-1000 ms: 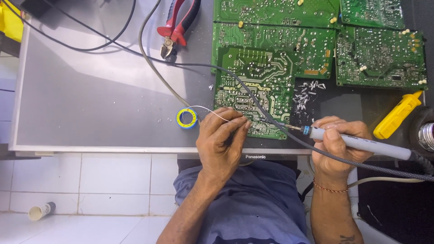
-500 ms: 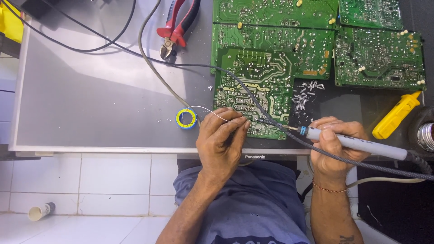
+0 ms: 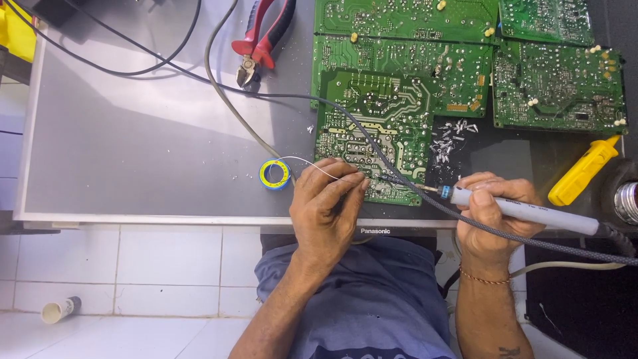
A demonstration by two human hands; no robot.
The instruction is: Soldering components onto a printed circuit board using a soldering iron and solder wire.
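Nearest, at about 6 o'clock, the person's blue shirt (image 3: 372,299) fills the lower middle, with both forearms rising from it. At 8 o'clock a small pale cup (image 3: 58,310) lies on the white tiled floor (image 3: 133,279). Just above the shirt, a small pale label sits on the dark front edge of the grey panel (image 3: 133,146) that serves as the bench.

The left hand (image 3: 329,209) is curled, palm down, its fingertips pinching a thin solder wire (image 3: 312,166) that loops back to a small yellow-and-blue spool (image 3: 274,175) lying just beside it at 9 o'clock. The right hand (image 3: 495,213), at 3 o'clock of the left, is closed round a grey soldering iron (image 3: 525,211), held like a pen, tip pointing toward 9 o'clock and meeting the near edge of the green circuit board (image 3: 375,133) close to the left fingertips. A braided cable crosses the wrist.

Farther, at 3 o'clock, lies a yellow-handled tool (image 3: 583,171). Loose metal bits (image 3: 452,136) are scattered beside the board. At 12 o'clock more green boards (image 3: 465,40) lie side by side; at 11 o'clock are red-handled cutters (image 3: 262,36).
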